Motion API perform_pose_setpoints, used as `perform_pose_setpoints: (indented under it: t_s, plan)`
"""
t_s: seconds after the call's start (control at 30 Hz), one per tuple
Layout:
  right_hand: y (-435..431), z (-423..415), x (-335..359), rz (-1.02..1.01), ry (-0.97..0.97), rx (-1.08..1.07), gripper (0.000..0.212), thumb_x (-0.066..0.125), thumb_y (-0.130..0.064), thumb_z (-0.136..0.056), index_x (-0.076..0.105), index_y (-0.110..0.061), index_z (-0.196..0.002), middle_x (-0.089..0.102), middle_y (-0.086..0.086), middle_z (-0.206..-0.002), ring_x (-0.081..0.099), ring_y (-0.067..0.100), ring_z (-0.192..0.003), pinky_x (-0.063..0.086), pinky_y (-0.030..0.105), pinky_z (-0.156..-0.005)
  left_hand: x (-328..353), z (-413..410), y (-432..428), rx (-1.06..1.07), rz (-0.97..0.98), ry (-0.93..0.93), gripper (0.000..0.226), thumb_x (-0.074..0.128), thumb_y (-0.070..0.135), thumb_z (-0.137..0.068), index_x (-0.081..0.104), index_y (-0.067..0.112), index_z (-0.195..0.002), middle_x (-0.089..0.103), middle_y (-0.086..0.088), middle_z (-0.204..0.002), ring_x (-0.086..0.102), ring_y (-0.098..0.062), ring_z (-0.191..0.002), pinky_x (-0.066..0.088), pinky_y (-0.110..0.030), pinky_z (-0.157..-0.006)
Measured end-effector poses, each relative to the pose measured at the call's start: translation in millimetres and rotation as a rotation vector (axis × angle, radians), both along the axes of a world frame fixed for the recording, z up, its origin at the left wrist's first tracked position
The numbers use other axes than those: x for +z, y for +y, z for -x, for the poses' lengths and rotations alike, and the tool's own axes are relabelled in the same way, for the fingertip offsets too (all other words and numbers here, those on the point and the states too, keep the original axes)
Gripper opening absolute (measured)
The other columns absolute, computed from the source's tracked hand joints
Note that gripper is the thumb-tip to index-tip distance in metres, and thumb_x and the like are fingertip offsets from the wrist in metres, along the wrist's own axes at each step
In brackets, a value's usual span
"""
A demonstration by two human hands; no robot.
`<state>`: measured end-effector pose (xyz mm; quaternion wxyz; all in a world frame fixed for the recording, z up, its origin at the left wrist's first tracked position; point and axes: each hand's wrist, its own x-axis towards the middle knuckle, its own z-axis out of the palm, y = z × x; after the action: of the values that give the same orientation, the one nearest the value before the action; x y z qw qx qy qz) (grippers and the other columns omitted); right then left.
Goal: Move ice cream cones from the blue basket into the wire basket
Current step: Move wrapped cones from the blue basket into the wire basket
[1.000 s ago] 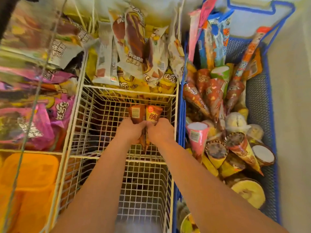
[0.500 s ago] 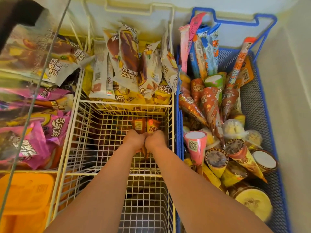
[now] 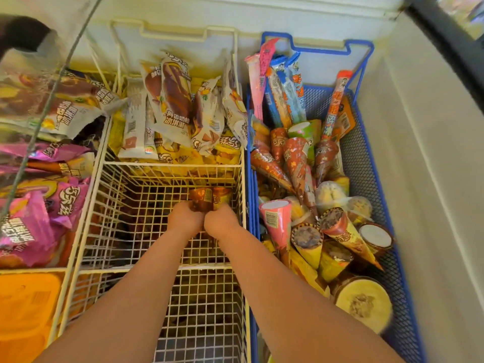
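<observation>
Both my hands reach down into the white wire basket (image 3: 167,166) in the middle of the freezer. My left hand (image 3: 184,220) grips a brown wrapped ice cream cone (image 3: 200,199), and my right hand (image 3: 220,221) grips an orange-brown wrapped cone (image 3: 222,196) right beside it. The two cones stand side by side, wide ends up, near the basket's right wall. The blue basket (image 3: 366,158) on the right holds several more cones: brown ones (image 3: 296,158), a pink one (image 3: 277,218) and yellow ones (image 3: 309,242).
Wrapped ice cream bars (image 3: 172,106) fill the wire basket's far section. Long ice pops (image 3: 285,87) stand at the back of the blue basket, tubs (image 3: 364,302) at its front. Pink packets (image 3: 47,216) and an orange box (image 3: 26,310) lie at left. The white freezer wall (image 3: 432,179) rises at right.
Both hands have sunk lower into the wire basket with the two cones, and less of each cone shows above my fingers. The camera view has tilted up a little.
</observation>
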<state>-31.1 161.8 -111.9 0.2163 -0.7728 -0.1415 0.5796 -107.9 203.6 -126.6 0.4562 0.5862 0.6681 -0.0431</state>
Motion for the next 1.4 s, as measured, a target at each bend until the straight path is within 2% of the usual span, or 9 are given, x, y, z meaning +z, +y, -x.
perform_pose_setpoints:
  t_s: [0.2,0.3,0.43,0.5,0.63,0.73,0.9,1.13,1.4]
  plan:
    - [-22.5,1.5,35.8,-0.171,0.108,0.051,0.058,0.036,-0.005,-0.096,0.028,-0.017,-0.153,0.039,0.011,-0.151,0.040,0.027,-0.137,0.036,0.035,-0.109,24.5,1.8,-13.9,0.062,0.076,-0.145,0.024,0.064,0.015,-0.089,0.068,0.011,-0.113,0.071,-0.015,-0.106,0.067,-0.034,-0.101,0.056,-0.048,-0.089]
    - [-43.3,-5.6,60.7,-0.337,0.096,0.143,0.054,0.038,-0.005,-0.095,0.042,-0.022,-0.146,0.051,0.007,-0.144,0.054,0.015,-0.115,0.052,0.026,-0.088,49.0,-2.5,-19.1,0.184,0.050,-0.195,0.020,0.055,0.005,-0.090,0.068,0.014,-0.102,0.071,-0.013,-0.098,0.068,-0.027,-0.090,0.059,-0.043,-0.079]
    - [-82.1,-40.3,102.3,-0.573,-0.119,-0.013,0.023,0.051,-0.015,-0.096,0.069,-0.016,-0.110,0.072,0.004,-0.106,0.070,0.016,-0.089,0.059,0.039,-0.082,99.5,-21.7,-41.3,0.270,-0.158,-0.341,0.021,0.056,0.009,-0.092,0.066,0.026,-0.085,0.072,-0.005,-0.090,0.072,-0.015,-0.075,0.059,-0.028,-0.062]
    - [-106.9,-69.1,121.4,-0.658,-0.316,-0.160,0.015,0.056,-0.018,-0.093,0.071,-0.019,-0.091,0.073,-0.004,-0.085,0.070,0.006,-0.073,0.060,0.031,-0.072,120.7,-36.5,-66.7,0.254,-0.149,-0.426,0.018,0.057,0.011,-0.093,0.065,0.026,-0.086,0.071,-0.005,-0.085,0.072,-0.015,-0.064,0.060,-0.028,-0.059]
    - [-147.4,-123.1,135.3,-0.552,-0.751,-0.123,0.015,0.060,-0.009,-0.089,0.068,-0.017,-0.100,0.070,-0.002,-0.088,0.063,0.011,-0.079,0.054,0.031,-0.073,134.4,-65.5,-115.5,0.232,0.069,-0.591,0.010,0.051,0.003,-0.097,0.057,0.010,-0.094,0.062,-0.010,-0.092,0.061,-0.023,-0.068,0.053,-0.025,-0.057]
    - [-168.5,-152.5,122.1,-0.375,-0.816,0.055,0.035,0.062,-0.012,-0.090,0.060,-0.012,-0.125,0.065,0.009,-0.115,0.060,0.025,-0.105,0.048,0.036,-0.088,121.4,-82.3,-137.0,0.031,-0.049,-0.322,0.017,0.061,0.018,-0.094,0.048,0.023,-0.103,0.055,0.011,-0.085,0.057,-0.010,-0.072,0.047,-0.018,-0.057]
    - [-182.2,-161.2,92.2,-0.201,-0.679,0.287,0.068,0.063,-0.010,-0.084,0.038,-0.015,-0.147,0.049,0.013,-0.140,0.047,0.034,-0.127,0.043,0.047,-0.102,105.6,-102.2,-141.8,-0.046,-0.173,-0.132,0.060,0.058,0.029,-0.095,0.033,0.004,-0.144,0.060,-0.018,-0.123,0.062,-0.034,-0.107,0.054,-0.045,-0.084]
    - [-176.6,-165.1,77.8,-0.209,-0.797,0.309,0.051,0.073,-0.023,-0.083,0.056,-0.017,-0.131,0.062,0.010,-0.118,0.057,0.030,-0.112,0.049,0.044,-0.091,93.0,-119.4,-134.6,-0.187,-0.294,0.155,0.089,0.062,0.049,-0.089,0.020,-0.003,-0.149,0.055,-0.024,-0.131,0.061,-0.038,-0.113,0.052,-0.040,-0.081]
    - [-175.4,-164.2,98.8,-0.439,-0.690,0.108,0.035,0.077,-0.026,-0.080,0.066,-0.018,-0.112,0.068,0.004,-0.102,0.061,0.021,-0.094,0.052,0.035,-0.084,98.3,-111.4,-138.0,-0.091,-0.388,0.020,0.061,0.074,0.033,-0.081,0.037,0.011,-0.125,0.058,-0.014,-0.123,0.062,-0.037,-0.105,0.050,-0.043,-0.078]
